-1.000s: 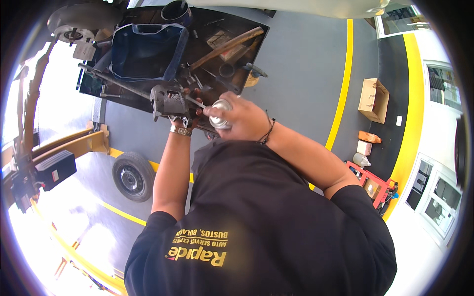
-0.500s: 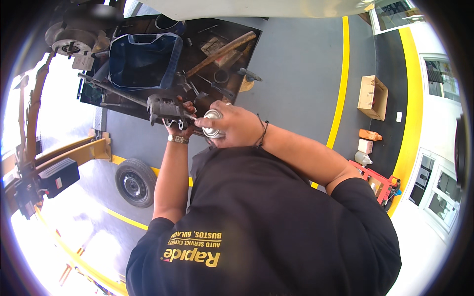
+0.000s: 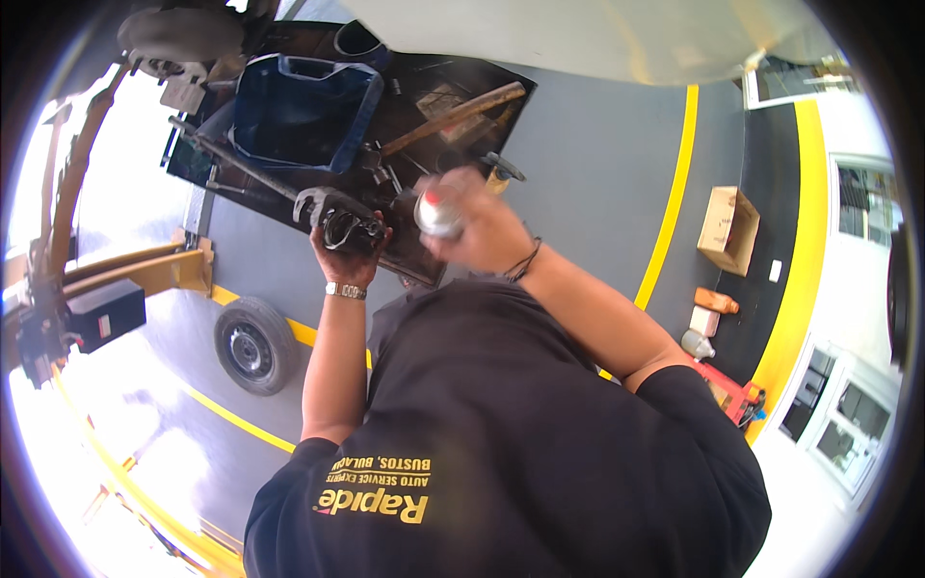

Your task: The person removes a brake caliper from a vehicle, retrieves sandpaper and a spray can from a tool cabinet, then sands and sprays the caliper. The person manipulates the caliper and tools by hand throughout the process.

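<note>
My left hand (image 3: 349, 265) is wrapped round a dark metal brake caliper (image 3: 339, 228) from below, its hollow, ringed side turned up. A little to the right, my right hand (image 3: 493, 229) grips a silver spray can (image 3: 440, 216) with a red nozzle; can and fingers are smeared by motion. The can is apart from the caliper. Both hands are in front of the near edge of a dark work table (image 3: 424, 262). Just beyond the caliper, a long metal bar (image 3: 246, 166) lies slantwise on the table.
On the table are a cut-open blue plastic container (image 3: 358, 120), a long wooden handle (image 3: 458, 118) and several loose tools. A pale panel (image 3: 597, 34) overhangs the top. A wheel (image 3: 253, 347) lies left, below a yellow lift arm (image 3: 145, 270). A cardboard box (image 3: 725, 229) stands right.
My right hand has drawn the spray can away from the caliper to the right. The caliper has turned in my left hand, showing its hollow side. The whole view has shifted slightly.
</note>
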{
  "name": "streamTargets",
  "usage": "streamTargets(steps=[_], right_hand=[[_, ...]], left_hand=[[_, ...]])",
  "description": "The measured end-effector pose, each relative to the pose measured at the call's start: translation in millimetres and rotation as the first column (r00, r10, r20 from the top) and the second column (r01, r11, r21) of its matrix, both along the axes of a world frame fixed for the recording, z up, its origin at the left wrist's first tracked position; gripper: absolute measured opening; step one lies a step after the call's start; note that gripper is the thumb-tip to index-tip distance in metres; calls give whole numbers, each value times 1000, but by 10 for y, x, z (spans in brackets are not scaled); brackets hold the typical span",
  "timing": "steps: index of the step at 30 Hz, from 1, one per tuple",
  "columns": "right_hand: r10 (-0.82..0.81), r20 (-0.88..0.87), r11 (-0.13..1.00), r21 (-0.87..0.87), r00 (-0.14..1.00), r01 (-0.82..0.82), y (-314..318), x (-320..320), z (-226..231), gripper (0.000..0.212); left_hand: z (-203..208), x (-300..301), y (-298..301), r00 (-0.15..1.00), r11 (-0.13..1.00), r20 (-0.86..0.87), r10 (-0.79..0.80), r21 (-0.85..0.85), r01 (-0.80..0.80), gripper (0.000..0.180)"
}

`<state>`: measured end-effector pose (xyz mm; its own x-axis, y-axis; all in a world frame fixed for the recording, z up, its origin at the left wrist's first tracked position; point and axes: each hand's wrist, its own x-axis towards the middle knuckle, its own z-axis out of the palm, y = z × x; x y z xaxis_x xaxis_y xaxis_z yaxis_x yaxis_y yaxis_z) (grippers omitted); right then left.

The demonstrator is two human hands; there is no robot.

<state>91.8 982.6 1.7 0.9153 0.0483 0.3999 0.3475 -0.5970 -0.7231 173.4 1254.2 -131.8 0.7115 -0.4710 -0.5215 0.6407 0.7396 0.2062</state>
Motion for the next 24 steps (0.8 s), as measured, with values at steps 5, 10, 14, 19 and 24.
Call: streamTargets(steps=[5, 10, 14, 19, 24], right_hand=[[-305, 162, 951, 8, 938, 308, -544, 865, -38, 85], [-215, 108, 969, -98, 971, 225, -658, 1811, -163, 91], [-95, 63, 984, -148, 993, 104, -461, 2114, -398, 89], [25, 98, 957, -290, 995, 4, -331, 2223, -673, 96], [-73, 172, 972, -209, 982, 109, -345, 1947, -489, 118]], left_hand=[[106, -162, 62, 999, 999, 52, -10, 48, 8, 60], [222, -282, -81, 995, 999, 88, 46, -26, -44, 61], [284, -386, -265, 987, 985, 14, 163, -54, -162, 55], [286, -475, -386, 961, 960, 35, 273, 55, -275, 44], [285, -537, -375, 958, 953, 8, 287, 97, -287, 43]])
